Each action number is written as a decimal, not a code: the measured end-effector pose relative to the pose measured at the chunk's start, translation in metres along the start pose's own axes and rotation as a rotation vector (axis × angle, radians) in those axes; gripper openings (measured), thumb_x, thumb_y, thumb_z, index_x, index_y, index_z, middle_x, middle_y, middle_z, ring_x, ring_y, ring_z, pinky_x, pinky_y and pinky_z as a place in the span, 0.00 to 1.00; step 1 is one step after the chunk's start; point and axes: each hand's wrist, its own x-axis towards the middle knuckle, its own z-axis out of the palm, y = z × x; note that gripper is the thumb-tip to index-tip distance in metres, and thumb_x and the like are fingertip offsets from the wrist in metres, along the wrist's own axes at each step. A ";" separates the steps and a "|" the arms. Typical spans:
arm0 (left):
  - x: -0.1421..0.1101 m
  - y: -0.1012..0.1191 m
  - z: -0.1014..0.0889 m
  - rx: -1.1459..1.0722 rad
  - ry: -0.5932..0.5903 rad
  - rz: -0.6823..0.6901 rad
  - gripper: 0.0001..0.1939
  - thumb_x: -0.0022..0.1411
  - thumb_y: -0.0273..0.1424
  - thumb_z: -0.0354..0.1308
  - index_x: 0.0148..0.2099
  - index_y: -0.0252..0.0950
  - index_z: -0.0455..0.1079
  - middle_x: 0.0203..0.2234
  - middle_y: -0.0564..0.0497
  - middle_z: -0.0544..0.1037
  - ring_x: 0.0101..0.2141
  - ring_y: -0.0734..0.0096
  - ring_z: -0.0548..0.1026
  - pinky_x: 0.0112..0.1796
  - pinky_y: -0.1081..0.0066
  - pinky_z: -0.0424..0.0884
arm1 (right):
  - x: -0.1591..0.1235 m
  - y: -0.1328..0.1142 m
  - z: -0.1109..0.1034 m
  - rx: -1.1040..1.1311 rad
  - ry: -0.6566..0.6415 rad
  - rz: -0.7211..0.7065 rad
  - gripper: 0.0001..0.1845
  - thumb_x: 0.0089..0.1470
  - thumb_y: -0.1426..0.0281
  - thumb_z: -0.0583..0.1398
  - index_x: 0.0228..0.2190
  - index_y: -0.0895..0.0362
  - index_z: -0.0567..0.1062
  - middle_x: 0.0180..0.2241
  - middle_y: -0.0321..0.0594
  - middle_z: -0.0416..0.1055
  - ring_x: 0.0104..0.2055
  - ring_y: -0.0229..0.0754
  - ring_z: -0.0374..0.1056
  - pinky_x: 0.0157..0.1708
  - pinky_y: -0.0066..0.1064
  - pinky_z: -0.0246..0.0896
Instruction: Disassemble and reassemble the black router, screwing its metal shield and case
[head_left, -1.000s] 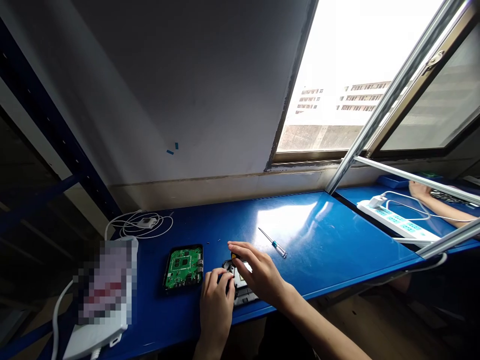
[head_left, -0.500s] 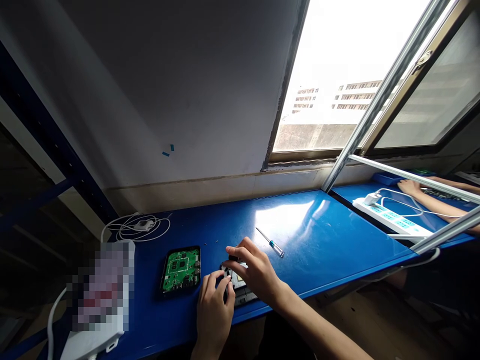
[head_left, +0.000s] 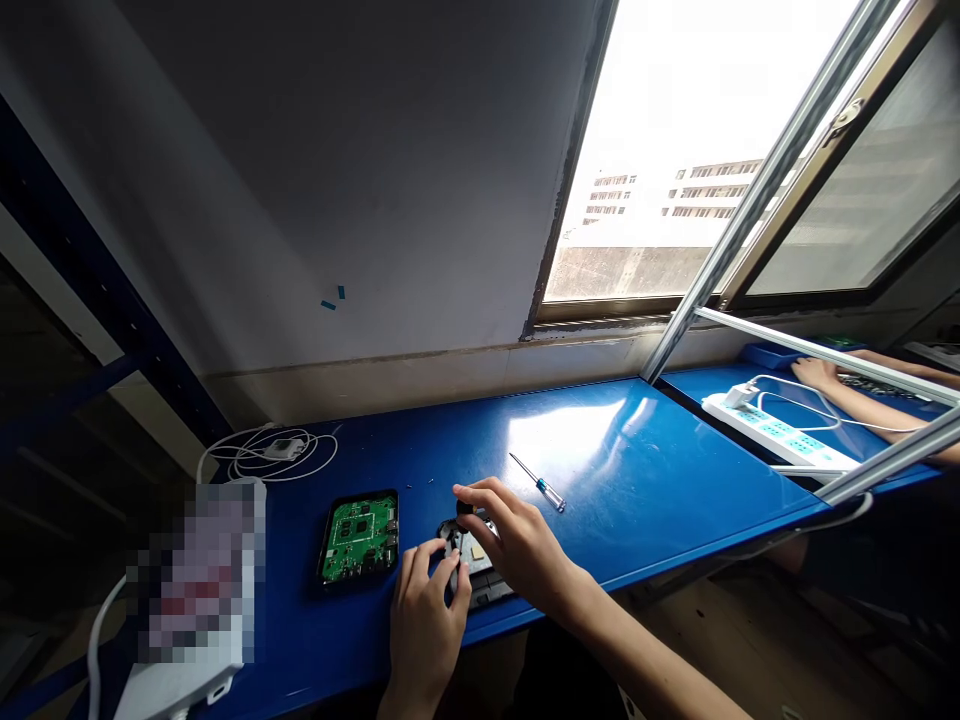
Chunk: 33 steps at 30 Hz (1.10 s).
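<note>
My right hand (head_left: 517, 540) grips the dark knob-like handle of a screwdriver (head_left: 466, 508), with a little yellow on it, between thumb and fingers. The screwdriver stands upright over a black plastic case half (head_left: 487, 590), which has a pale metal plate inside. At the case's left edge, my left hand (head_left: 431, 600) is closed, its fingertips pressed near the foot of the screwdriver. My fingers and the case hide the screwdriver's tip. To the left lies an open black case with a green circuit board (head_left: 361, 535).
Beyond my right hand lies a screwdriver with a clear blue handle (head_left: 538, 483). Small screws (head_left: 430, 481) sit behind the case. A coiled white cable (head_left: 285, 452) and a blurred-out white device (head_left: 202, 580) are at left. Another person's hand (head_left: 816, 373) shows past the metal frame, near a power strip (head_left: 784, 435).
The view has shifted slightly. My right hand's fingers have shifted around the screwdriver handle, while my left hand stays at the case edge. More of the other person's arms shows.
</note>
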 end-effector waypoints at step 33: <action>-0.002 -0.001 0.002 0.022 -0.018 0.024 0.12 0.71 0.30 0.52 0.41 0.40 0.78 0.43 0.45 0.78 0.45 0.55 0.76 0.42 0.56 0.79 | -0.002 0.008 0.025 0.087 0.153 0.025 0.11 0.64 0.68 0.62 0.48 0.54 0.74 0.34 0.39 0.68 0.30 0.36 0.69 0.28 0.28 0.71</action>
